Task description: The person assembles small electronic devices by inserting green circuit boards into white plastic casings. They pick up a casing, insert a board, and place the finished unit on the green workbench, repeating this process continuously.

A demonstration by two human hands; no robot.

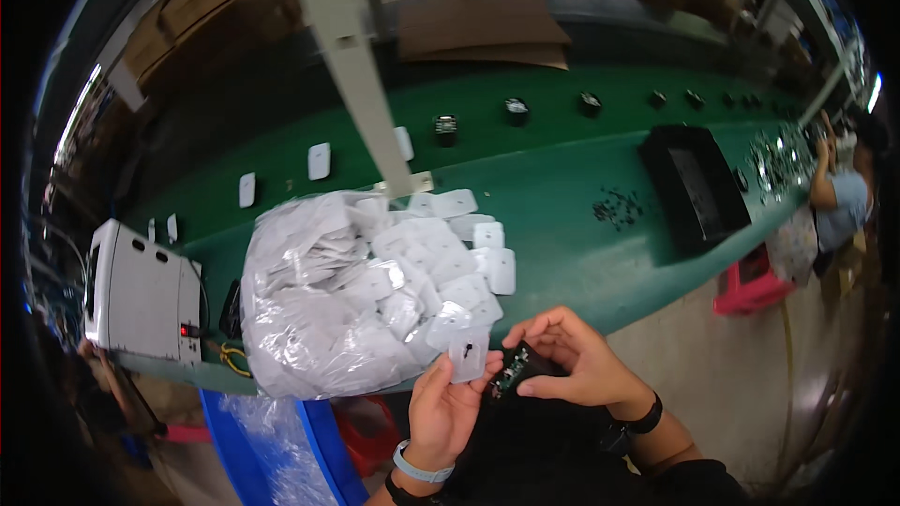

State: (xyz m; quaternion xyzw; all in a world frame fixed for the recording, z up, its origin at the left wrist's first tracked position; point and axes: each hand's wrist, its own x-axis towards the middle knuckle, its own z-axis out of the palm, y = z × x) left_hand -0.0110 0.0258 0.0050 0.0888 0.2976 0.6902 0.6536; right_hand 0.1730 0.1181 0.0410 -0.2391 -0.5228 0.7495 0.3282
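Observation:
My left hand (441, 415) is closed on a white plastic cover (466, 367), a rounded rectangle with a small black part near its middle. Just to its right, my right hand (586, 365) grips a small black device (512, 371) whose green circuit board is exposed. The fingertips of both hands come close together around the device's left side. Beyond my left hand, a heap of similar white covers (427, 248) spills from a large clear plastic bag (309, 342) on the green bench.
Black units (517, 111) and white covers (320, 161) stand in a row on the far green strip, behind a pale post (352, 66). A black bin (696, 189) and small black parts (617, 209) lie rightward. A white machine (145, 290) stands left; a co-worker (841, 192) sits far right.

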